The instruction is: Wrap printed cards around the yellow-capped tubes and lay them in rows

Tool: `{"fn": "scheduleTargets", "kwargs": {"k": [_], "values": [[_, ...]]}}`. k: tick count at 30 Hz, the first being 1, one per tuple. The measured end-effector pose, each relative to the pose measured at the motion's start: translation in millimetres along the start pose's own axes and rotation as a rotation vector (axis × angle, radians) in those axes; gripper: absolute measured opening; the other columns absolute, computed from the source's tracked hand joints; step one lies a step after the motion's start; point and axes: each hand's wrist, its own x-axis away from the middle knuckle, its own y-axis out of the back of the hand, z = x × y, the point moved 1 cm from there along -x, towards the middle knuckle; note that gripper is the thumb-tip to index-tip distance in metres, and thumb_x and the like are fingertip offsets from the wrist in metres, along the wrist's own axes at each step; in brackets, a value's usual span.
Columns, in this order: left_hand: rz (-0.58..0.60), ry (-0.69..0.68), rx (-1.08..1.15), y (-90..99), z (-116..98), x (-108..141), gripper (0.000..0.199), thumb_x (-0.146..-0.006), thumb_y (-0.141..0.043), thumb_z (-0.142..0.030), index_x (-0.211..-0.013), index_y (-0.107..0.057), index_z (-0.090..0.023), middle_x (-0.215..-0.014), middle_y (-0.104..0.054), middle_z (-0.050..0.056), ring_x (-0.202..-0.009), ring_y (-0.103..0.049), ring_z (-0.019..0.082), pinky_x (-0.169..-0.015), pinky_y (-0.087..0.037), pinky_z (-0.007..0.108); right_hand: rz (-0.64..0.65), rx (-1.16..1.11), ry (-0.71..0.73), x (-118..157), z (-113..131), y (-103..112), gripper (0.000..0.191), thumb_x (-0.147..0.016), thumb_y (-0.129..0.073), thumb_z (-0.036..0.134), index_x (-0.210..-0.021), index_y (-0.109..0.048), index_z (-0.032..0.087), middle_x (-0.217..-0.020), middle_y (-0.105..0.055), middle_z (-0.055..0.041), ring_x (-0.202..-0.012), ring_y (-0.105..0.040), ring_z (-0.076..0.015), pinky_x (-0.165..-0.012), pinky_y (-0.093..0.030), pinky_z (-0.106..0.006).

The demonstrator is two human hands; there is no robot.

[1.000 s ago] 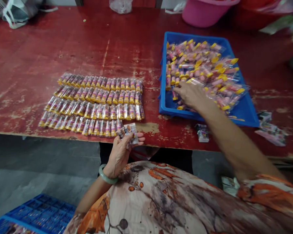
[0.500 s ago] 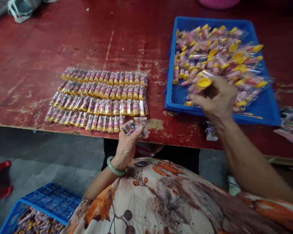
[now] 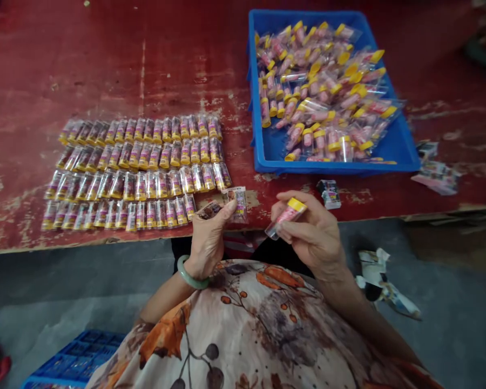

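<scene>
Along the near edge of the worn red counter, both hands held up close together over the rim. Left hand at the edge, fingers together and clamped on a few small printed cards, these just beside the right end of the lowest row of tubes. Right hand just off the edge, fingers and thumb pinched on a clear plastic tube, tilted, yellow cap up and to the right, pink print visible inside.

Left of centre on the counter, four rows of packed tubes lying side by side, caps toward the near edge, rows slightly fanned. Far right of these, a blue plastic tray near the far edge, heaped with loose tubes in clear wrap, yellow caps pointing every way. Below the tray's near rim, one small printed box standing apart; further right, loose printed sheets.

Jade bangle on left wrist. Floral garment across the lap. On the floor, a blue crate at lower left and a crumpled wrapper at right.
</scene>
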Motion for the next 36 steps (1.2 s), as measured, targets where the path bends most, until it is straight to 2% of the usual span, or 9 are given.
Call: {"fn": "scheduleTargets", "kwargs": {"k": [3,6,8,12,17,21,28,33,36], "values": [[0.044,0.017,0.016,-7.0,4.7,-0.9,0.022,-0.063,-0.085,-0.025,-0.074,-0.069,-0.016,-0.076,-0.07,0.0,-0.07,-0.065,0.013,-0.067,-0.051,0.025,-0.014,0.076,0.036,16.3,3.0,3.5,0.02,-0.075,-0.068,0.019,-0.094,-0.065,0.023,-0.08,-0.064,-0.0012,-0.058,-0.052,-0.0101,-0.048,-0.038,-0.022],[0.039,0.044,0.064,-16.3,7.9,2.4,0.026,-0.061,-0.086,-0.026,-0.078,-0.069,-0.017,-0.077,-0.07,-0.001,-0.068,-0.065,0.011,-0.066,-0.052,0.024,-0.029,0.188,0.161,25.3,-1.9,7.6,0.019,-0.074,-0.071,0.015,-0.09,-0.065,0.021,-0.086,-0.066,-0.0032,-0.077,-0.061,-0.016,-0.065,-0.047,-0.028],[0.023,0.085,0.094,-22.5,9.4,6.6,0.031,-0.06,-0.087,-0.027,-0.083,-0.07,-0.017,-0.08,-0.071,-0.001,-0.068,-0.065,0.011,-0.065,-0.052,0.024,-0.04,0.212,0.272,26.4,-5.9,11.1,0.02,-0.074,-0.071,0.013,-0.09,-0.063,0.022,-0.09,-0.066,-0.0036,-0.083,-0.063,-0.0178,-0.07,-0.049,-0.03],[-0.005,0.174,0.173,-30.0,15.1,13.8,0.029,-0.061,-0.086,-0.026,-0.082,-0.068,-0.016,-0.077,-0.07,-0.002,-0.064,-0.064,0.01,-0.061,-0.052,0.021,-0.063,0.239,0.446,22.9,-9.0,17.4,0.024,-0.075,-0.069,0.012,-0.094,-0.059,0.022,-0.095,-0.065,-0.0048,-0.081,-0.064,-0.0181,-0.065,-0.051,-0.031],[-0.054,0.253,0.252,-34.4,20.7,16.6,0.019,-0.068,-0.082,-0.023,-0.079,-0.069,-0.016,-0.075,-0.069,-0.001,-0.066,-0.064,0.011,-0.064,-0.053,0.023,-0.046,0.41,0.691,20.8,-4.6,22.1,0.028,-0.072,-0.07,0.01,-0.096,-0.059,0.022,-0.093,-0.067,-0.0058,-0.084,-0.065,-0.0195,-0.071,-0.055,-0.034],[-0.078,0.226,0.287,-41.7,17.8,18.7,0.017,-0.07,-0.08,-0.02,-0.084,-0.071,-0.017,-0.082,-0.071,0.0,-0.071,-0.065,0.01,-0.069,-0.054,0.022,0.003,0.548,0.792,19.0,-6.7,24.8,0.032,-0.072,-0.071,0.011,-0.098,-0.059,0.023,-0.094,-0.068,-0.005,-0.083,-0.068,-0.0201,-0.07,-0.057,-0.034],[-0.089,0.25,0.263,-44.0,15.5,21.7,0.024,-0.068,-0.081,-0.02,-0.09,-0.07,-0.019,-0.084,-0.069,-0.003,-0.071,-0.063,0.011,-0.065,-0.054,0.024,-0.086,0.687,0.929,16.4,-10.9,24.7,0.038,-0.071,-0.072,0.012,-0.105,-0.059,0.024,-0.097,-0.07,-0.0063,-0.082,-0.07,-0.0214,-0.069,-0.06,-0.036],[-0.033,0.226,0.233,-40.3,17.0,23.0,0.031,-0.065,-0.084,-0.025,-0.091,-0.068,-0.018,-0.082,-0.068,-0.002,-0.07,-0.063,0.011,-0.066,-0.056,0.025,-0.143,0.9,1.136,15.9,-21.6,21.8,0.047,-0.069,-0.077,0.011,-0.11,-0.057,0.024,-0.1,-0.072,-0.0071,-0.082,-0.072,-0.0207,-0.067,-0.062,-0.033],[-0.013,0.192,0.186,-40.0,18.6,24.3,0.035,-0.062,-0.086,-0.03,-0.088,-0.067,-0.017,-0.08,-0.068,-0.002,-0.068,-0.064,0.011,-0.065,-0.055,0.023,-0.191,0.971,1.201,12.5,-32.2,18.7,0.049,-0.07,-0.078,0.012,-0.112,-0.056,0.025,-0.104,-0.072,-0.0068,-0.082,-0.072,-0.0199,-0.068,-0.063,-0.032]]}}
